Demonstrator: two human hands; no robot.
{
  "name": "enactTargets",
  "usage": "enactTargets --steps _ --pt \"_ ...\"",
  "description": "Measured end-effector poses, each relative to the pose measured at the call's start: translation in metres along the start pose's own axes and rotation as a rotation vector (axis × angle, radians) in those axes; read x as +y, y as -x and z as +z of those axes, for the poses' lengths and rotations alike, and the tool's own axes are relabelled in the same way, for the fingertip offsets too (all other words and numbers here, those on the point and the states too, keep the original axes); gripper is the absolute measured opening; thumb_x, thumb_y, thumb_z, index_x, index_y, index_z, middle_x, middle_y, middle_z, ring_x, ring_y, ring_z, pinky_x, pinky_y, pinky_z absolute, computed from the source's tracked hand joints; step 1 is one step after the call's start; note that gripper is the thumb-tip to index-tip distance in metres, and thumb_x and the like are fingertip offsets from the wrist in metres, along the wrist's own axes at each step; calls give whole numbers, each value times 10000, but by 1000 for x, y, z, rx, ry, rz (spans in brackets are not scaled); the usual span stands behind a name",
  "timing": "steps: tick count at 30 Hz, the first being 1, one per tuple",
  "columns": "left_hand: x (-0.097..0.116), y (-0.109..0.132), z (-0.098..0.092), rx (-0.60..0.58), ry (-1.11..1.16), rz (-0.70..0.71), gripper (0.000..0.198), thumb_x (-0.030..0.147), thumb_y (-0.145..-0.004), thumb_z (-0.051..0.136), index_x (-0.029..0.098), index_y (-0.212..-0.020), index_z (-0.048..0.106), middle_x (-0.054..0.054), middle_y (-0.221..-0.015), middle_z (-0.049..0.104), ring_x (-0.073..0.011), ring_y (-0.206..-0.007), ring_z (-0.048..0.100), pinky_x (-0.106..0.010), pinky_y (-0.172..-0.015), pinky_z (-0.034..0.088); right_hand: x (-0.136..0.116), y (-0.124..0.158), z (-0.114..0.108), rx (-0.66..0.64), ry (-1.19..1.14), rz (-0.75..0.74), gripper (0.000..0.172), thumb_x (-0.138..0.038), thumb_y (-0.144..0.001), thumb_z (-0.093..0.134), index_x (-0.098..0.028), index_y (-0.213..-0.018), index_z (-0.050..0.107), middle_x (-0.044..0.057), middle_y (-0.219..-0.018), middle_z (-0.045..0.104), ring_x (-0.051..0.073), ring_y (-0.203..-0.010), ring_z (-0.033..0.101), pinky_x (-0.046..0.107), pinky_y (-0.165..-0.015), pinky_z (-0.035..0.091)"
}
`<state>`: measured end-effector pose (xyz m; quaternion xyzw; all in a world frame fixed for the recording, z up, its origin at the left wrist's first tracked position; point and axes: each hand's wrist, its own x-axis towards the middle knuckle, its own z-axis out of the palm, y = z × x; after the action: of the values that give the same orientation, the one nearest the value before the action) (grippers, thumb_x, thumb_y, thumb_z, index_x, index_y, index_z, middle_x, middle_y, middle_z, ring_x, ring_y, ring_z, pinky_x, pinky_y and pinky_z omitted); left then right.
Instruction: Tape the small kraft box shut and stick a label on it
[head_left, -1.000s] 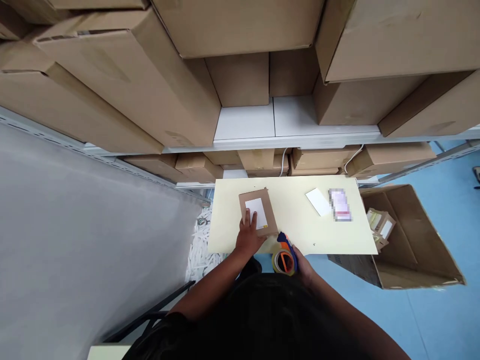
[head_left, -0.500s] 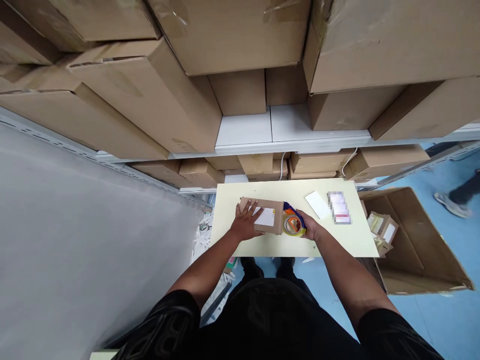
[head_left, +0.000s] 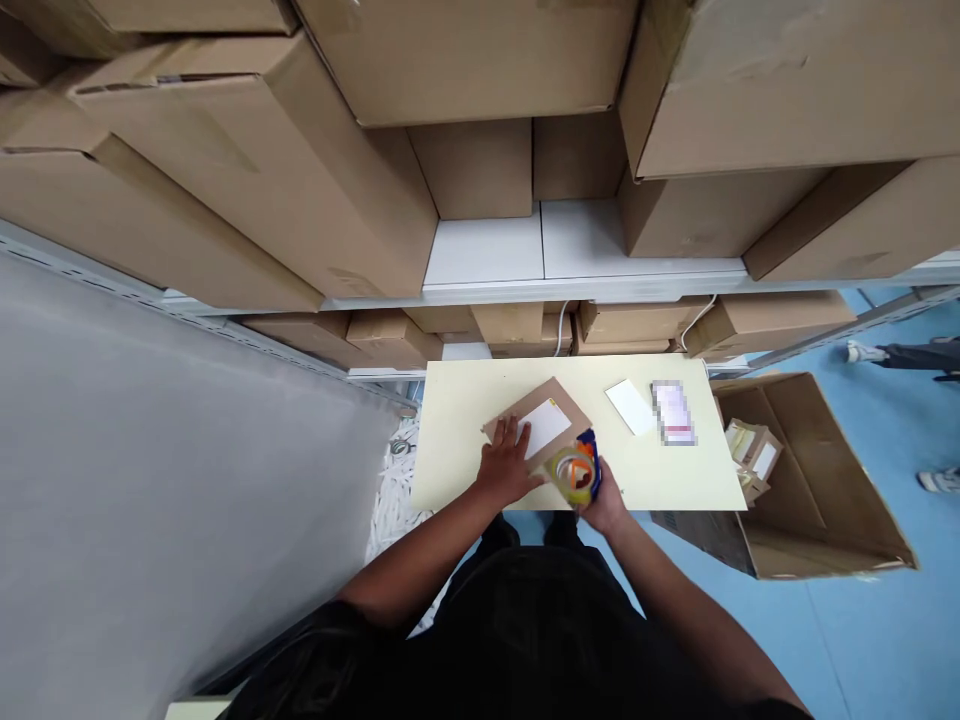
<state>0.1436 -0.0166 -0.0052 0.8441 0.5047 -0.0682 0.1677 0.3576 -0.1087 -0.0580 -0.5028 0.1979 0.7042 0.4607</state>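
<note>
A: Left hand [head_left: 507, 466] flat on small box [head_left: 537, 430], fingers spread; box on counter [head_left: 457, 420], skewed. Right hand [head_left: 602, 500] clamped round tape dispenser [head_left: 576, 474], touching box's near corner.

B: Might skid under tape pull; could stick crooked.

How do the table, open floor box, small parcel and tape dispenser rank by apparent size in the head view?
1. Table; open floor box looks close, unsure.
2. Small parcel.
3. Tape dispenser.
</note>
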Motion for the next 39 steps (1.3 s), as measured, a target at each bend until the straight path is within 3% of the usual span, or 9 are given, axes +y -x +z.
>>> enactTargets --steps 5,8,11,15,19,25,30,34,39 --pt "-18 10 -6 -8 -88 250 1116 722 -722 787 292 -1642 323 -137 -1743 170 -427 -1582 170 -617 -1265 113 -90 -28 62 61 307 67 463 -588 -981 549 -187 -1142 714 114 -1003 791 255 -864 744 413 -788 629" --pt "-24 -4 -4 37 -93 226 1152 784 -729 735 286 -1658 271 -133 -1756 88 -433 -1602 49 -682 -1247 -3 -109 -39 73 64 447 33 461 -594 -954 608 -181 -1132 714 110 -1010 789 241 -820 739 409 -764 632" --pt "-22 -13 2 60 -61 166 1141 782 -748 718 295 -1665 245 -125 -1759 60 -433 -1605 9 -702 -1238 41 -89 -35 45 74 448 2 486 -612 -946 616 -185 -1157 710 97 -1028 791 233 -826 745 411 -783 633" --pt "-8 -16 8 88 1 128 1147 759 -757 725 276 -1670 226 -133 -1757 55 -429 -1606 -3 -672 -1251 98 -12 -4 -12 4 275 81 493 -606 -991 520 -188 -1169 711 96 -1035 799 251 -908 766 434 -882 622" --pt "15 -20 13 114 87 10 1159 740 -785 708 217 -1674 181 -165 -1754 13 -439 -1603 -18 -652 -1248 160 42 18 -15 -92 83 109 507 -628 -999 451 -230 -1152 725 77 -989 805 276 -989 762 418 -895 622" --pt "2 -9 -1 -17 60 106 1127 642 -794 750 147 -1657 221 -225 -1727 160 -475 -1584 113 -609 -1227 255 -49 -9 19 24 180 38 489 -590 -1014 463 -191 -1127 725 94 -945 799 266 -898 757 408 -825 631" --pt "-38 -22 -30 -60 -91 343 1106 666 -729 802 269 -1641 319 -129 -1738 197 -424 -1601 96 -635 -1274 3 -113 -37 48 60 538 11 407 -529 -941 671 -151 -1083 724 111 -900 788 239 -726 722 369 -666 617" --pt "-45 -32 -30 -29 -97 316 1174 735 -721 760 259 -1664 247 -132 -1750 135 -408 -1609 57 -655 -1248 -91 -112 -42 50 56 575 -4 434 -560 -927 689 -157 -1083 722 103 -860 786 233 -689 711 354 -624 606" --pt "-41 -30 -18 18 -51 287 1179 751 -716 747 276 -1666 236 -102 -1755 127 -391 -1611 62 -632 -1259 -95 -47 -11 -6 138 381 -58 414 -537 -962 640 -172 -1141 713 89 -917 798 227 -794 746 355 -771 626"
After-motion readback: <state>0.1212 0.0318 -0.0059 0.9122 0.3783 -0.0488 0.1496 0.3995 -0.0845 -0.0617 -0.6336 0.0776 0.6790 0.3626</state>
